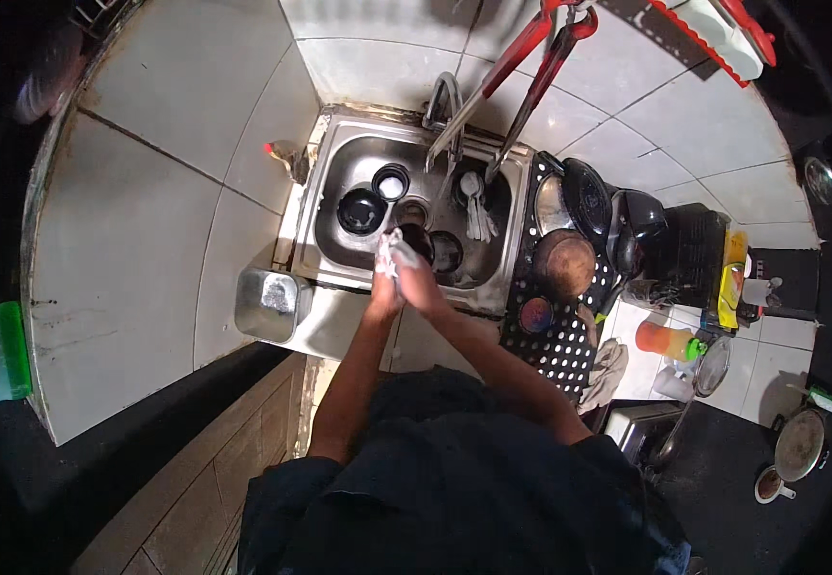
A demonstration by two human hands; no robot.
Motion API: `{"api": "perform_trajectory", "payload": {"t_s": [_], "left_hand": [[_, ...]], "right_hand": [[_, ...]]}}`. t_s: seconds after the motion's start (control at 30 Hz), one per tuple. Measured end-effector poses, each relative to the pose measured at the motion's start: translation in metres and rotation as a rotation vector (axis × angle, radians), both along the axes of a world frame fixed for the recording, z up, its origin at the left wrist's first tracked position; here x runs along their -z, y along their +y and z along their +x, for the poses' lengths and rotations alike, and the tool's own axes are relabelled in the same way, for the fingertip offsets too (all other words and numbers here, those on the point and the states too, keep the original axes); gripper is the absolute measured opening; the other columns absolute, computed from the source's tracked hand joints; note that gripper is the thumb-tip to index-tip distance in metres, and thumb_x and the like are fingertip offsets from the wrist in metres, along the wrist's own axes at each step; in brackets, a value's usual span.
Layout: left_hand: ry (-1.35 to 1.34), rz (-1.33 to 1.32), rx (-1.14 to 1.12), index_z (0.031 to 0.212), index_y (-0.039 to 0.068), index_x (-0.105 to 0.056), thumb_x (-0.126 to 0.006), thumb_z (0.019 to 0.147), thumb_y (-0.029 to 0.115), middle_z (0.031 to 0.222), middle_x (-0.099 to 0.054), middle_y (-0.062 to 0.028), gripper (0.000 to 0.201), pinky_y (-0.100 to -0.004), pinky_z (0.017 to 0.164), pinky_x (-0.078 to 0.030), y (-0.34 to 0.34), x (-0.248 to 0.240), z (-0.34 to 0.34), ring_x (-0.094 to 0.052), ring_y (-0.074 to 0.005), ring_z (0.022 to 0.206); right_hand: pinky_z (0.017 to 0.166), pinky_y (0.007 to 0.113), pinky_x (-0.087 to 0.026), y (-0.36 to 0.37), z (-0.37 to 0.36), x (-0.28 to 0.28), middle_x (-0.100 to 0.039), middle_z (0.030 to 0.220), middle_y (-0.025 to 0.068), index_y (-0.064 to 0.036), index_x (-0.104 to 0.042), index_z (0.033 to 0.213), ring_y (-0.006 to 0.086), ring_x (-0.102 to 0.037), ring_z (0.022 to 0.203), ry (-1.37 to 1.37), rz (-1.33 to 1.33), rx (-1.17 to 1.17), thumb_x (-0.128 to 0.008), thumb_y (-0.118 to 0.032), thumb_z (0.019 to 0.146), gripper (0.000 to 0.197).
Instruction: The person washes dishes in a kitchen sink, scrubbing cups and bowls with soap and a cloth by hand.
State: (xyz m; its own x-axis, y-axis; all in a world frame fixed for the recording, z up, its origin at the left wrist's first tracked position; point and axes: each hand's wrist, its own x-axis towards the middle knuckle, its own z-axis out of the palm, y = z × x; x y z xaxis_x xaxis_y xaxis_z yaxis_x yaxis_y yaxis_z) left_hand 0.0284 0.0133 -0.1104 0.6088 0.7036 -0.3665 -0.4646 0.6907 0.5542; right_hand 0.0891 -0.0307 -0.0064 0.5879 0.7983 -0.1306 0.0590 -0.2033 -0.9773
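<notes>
My left hand [386,268] and my right hand [414,274] meet over the front of the steel sink [330,259]. White foam [395,241] covers their fingers, which look closed against each other. Whatever may be between them is hidden by the suds, and the right hand is slightly smeared by motion. Just beyond them in the basin lie a black bowl [361,211] and a smaller black-rimmed cup [391,182] with white inside. Another dark bowl [446,251] sits right of my hands. Several spoons [474,206] rest at the basin's right side.
The faucet [445,96] rises behind the sink, with long red-handled tongs [521,57] hanging in front. On the right, a polka-dot mat [555,355] bears pans and a round brown-bottomed pot [566,263]. A metal container [267,305] stands at the sink's left front corner.
</notes>
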Motion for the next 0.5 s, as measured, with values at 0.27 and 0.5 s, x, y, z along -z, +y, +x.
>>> {"api": "perform_trajectory", "payload": {"t_s": [0.27, 0.5], "left_hand": [[0.071, -0.382, 0.403, 0.106, 0.007, -0.063, -0.061, 0.088, 0.048, 0.093, -0.070, -0.0111, 0.045, -0.0388, 0.071, -0.059, 0.054, -0.085, -0.023, -0.069, -0.0238, 0.076], [0.227, -0.147, 0.314, 0.131, 0.016, -0.051, -0.066, 0.082, 0.032, 0.109, -0.066, -0.0050, 0.054, -0.0361, 0.078, -0.056, 0.037, -0.090, -0.009, -0.067, -0.0225, 0.091]], "right_hand": [[0.074, 0.044, -0.050, -0.041, 0.036, -0.016, -0.065, 0.097, 0.0173, -0.0013, -0.063, 0.108, 0.0330, -0.064, 0.085, -0.939, -0.288, -0.655, -0.063, -0.021, 0.079, 0.035], [0.074, 0.046, -0.050, -0.042, 0.039, 0.004, -0.066, 0.081, 0.0167, -0.0004, -0.065, 0.097, 0.0330, -0.065, 0.078, -1.109, -0.202, -0.732, -0.058, -0.009, 0.078, 0.023]]}}
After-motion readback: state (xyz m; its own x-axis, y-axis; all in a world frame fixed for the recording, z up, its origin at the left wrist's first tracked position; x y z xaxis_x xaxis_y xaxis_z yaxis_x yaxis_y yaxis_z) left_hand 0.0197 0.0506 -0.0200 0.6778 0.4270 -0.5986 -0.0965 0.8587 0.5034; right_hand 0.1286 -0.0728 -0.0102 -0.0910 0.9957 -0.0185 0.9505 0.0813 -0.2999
